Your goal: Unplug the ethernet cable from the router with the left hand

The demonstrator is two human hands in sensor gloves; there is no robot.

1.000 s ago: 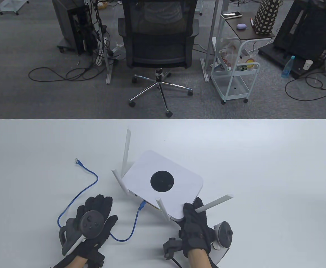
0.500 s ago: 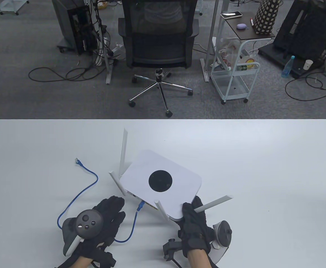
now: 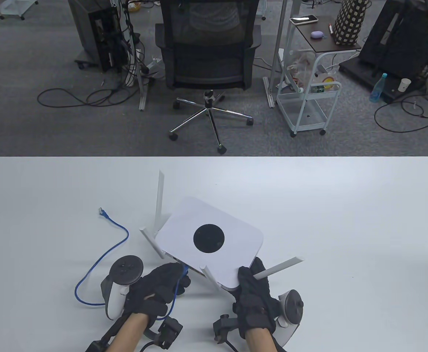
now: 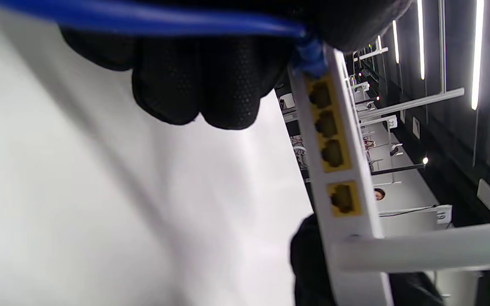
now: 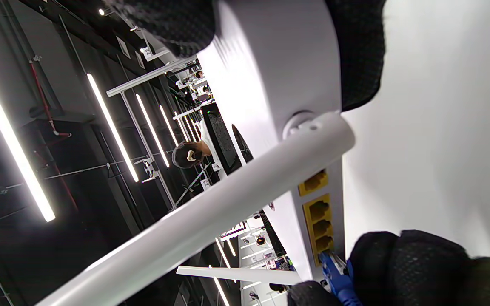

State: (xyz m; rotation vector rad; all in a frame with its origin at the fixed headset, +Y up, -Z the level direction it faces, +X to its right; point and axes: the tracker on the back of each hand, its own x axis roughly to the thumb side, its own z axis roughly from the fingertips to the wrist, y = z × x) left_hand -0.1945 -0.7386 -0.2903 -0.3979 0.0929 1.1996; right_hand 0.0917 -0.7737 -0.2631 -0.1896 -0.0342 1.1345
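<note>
left hand [image 3: 162, 288]: my fingers [image 4: 198, 80] pinch the blue plug [image 4: 311, 61] of the ethernet cable [image 3: 100, 256], right at the router's port edge.
plug: seated in the end port, next to the yellow ports [image 4: 328, 127]; at my fingertips.
cable run: passes under my left palm, loops out to its left, free end [image 3: 102, 212] far ahead-left on the table [image 3: 346, 220].
right hand [image 3: 254, 293]: I grip the router [image 3: 214, 242] by its near corner, thumb on top, fingers underneath.
router: tilted, between both hands, just ahead of them.
antenna [image 3: 278, 267]: sticks out over my right hand.
</note>
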